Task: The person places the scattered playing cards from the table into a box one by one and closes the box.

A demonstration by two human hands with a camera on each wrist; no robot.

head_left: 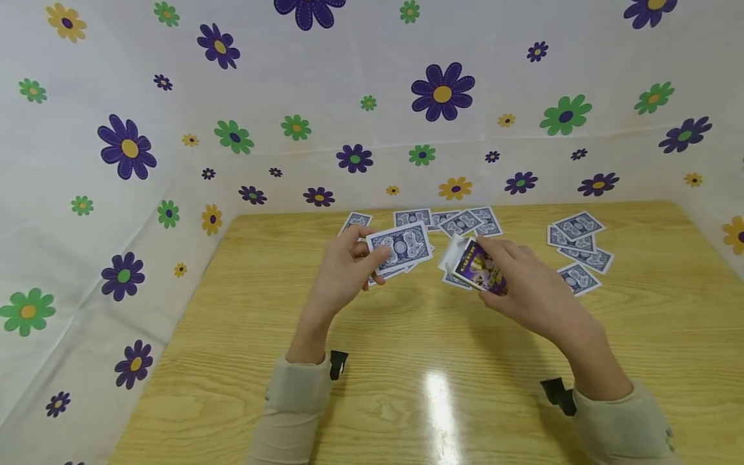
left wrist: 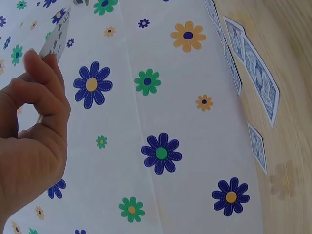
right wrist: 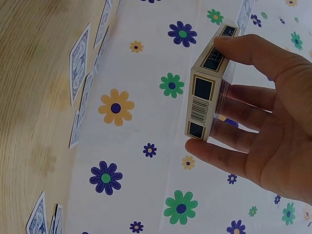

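In the head view my left hand [head_left: 343, 274] pinches a playing card [head_left: 409, 245], its blue patterned back up, with the thumb on top. The left wrist view shows the marked face of that card [left wrist: 58, 39] edge-on above the fingers. Facing it, my right hand [head_left: 537, 290] grips a card box [head_left: 482, 271] with a purple and yellow picture. A pale flap [head_left: 452, 255] stands out at the box's left end. In the right wrist view, thumb and fingers hold the box [right wrist: 201, 105] by its edges, its barcoded end showing. Whether cards are inside is hidden.
Face-down cards lie on the wooden table [head_left: 232, 336]: a group [head_left: 462, 223] at the back, another [head_left: 581, 226] at the right, and one [head_left: 357, 219] behind my left hand. More card edges [head_left: 388, 276] show below the held card. Flowered cloth [head_left: 372, 129] walls the back and sides.
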